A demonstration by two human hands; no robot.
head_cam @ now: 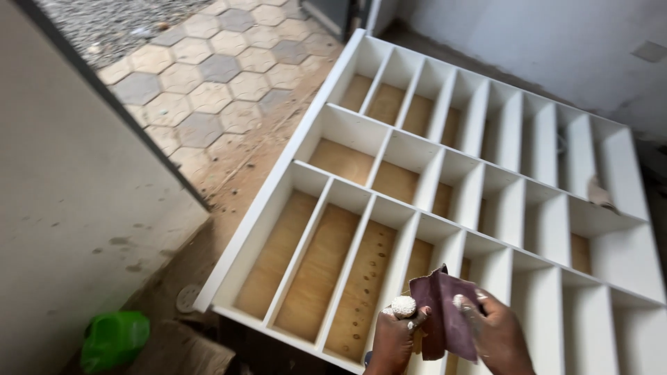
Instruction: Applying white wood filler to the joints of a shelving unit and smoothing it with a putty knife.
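While both hands were raised close together at the bottom of the view, the left hand [394,340], its thumb caked in white dust, and the right hand [497,337] pinched a folded sheet of dark reddish sandpaper [443,312] between them, just above the near edge of a white shelf unit [306,142]. The unit lay flat on its back, its rows of narrow compartments showing bare plywood backing. Beyond its left edge ran dusty ground, a green plastic bag [113,338] and hexagonal paving [208,76].
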